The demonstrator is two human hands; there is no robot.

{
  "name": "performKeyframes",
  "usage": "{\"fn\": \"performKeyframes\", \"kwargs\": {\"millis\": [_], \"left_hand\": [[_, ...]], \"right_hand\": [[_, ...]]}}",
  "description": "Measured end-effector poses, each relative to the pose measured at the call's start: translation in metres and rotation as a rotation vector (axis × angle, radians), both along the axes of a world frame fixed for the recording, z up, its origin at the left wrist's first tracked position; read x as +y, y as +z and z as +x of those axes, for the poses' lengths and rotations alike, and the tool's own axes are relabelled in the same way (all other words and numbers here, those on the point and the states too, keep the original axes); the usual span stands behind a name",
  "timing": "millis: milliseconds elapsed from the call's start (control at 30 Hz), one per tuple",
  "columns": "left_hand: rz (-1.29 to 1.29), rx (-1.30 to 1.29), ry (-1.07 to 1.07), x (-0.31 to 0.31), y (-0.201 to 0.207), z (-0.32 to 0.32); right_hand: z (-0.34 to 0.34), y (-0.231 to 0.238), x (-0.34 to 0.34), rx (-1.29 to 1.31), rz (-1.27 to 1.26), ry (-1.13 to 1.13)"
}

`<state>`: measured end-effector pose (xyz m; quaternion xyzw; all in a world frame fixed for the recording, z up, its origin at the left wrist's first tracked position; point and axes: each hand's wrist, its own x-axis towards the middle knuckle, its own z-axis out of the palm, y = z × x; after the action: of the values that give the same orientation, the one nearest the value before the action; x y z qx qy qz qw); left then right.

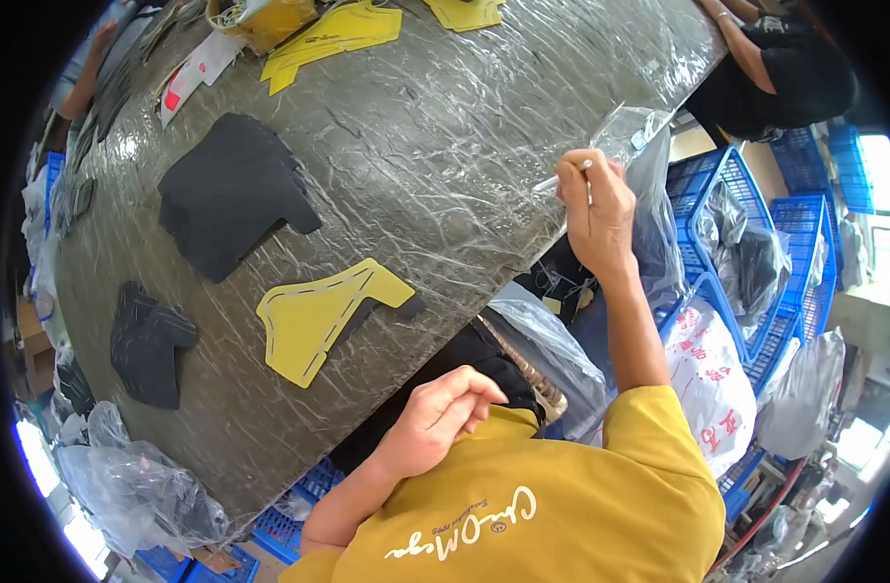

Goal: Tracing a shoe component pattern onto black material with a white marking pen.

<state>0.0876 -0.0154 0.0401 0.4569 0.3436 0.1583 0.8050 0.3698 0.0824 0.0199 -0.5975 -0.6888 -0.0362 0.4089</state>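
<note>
My right hand (598, 209) is closed around a slim white pen (552, 183), held over the near right edge of the plastic-covered table (445, 175). My left hand (445, 418) is close to my body, just off the table's near edge, its fingers curled together with nothing visible in them. Left of it on the table, a yellow pattern template (314, 316) with dashed slots along its edges lies on a black cut piece (403, 307) that peeks out on the right. Farther back rests a larger black cut piece (233, 194), with a smaller stack of black pieces (148, 345) at the left.
More yellow templates (343, 37) and a yellow container (275, 21) are at the far side. Blue crates (717, 209) and a white sack (707, 384) stand at the right. Clear plastic bags (139, 486) bulge at the lower left. A person in black (790, 73) is at the far right.
</note>
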Motion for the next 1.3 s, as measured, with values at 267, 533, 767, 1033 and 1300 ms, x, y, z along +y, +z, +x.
{"fn": "performKeyframes", "kwargs": {"millis": [267,533,767,1033,1300], "left_hand": [[0.317,-0.143,-0.085,0.024,-0.043,0.108],[1.082,0.060,-0.133,-0.001,-0.047,0.053],[1.177,0.719,0.538,-0.020,-0.016,-0.097],[1.132,0.954,0.373,-0.005,-0.047,-0.133],[1.189,0.864,0.421,0.000,-0.055,-0.136]], "right_hand": [[0.001,0.007,0.006,0.058,-0.096,0.015],[-0.016,0.028,-0.036,0.351,0.042,0.083],[-0.103,0.011,-0.028,0.107,-0.523,0.442],[-0.148,-0.003,0.000,-0.032,-0.581,0.700],[-0.150,-0.008,-0.011,0.014,-0.578,0.585]]}}
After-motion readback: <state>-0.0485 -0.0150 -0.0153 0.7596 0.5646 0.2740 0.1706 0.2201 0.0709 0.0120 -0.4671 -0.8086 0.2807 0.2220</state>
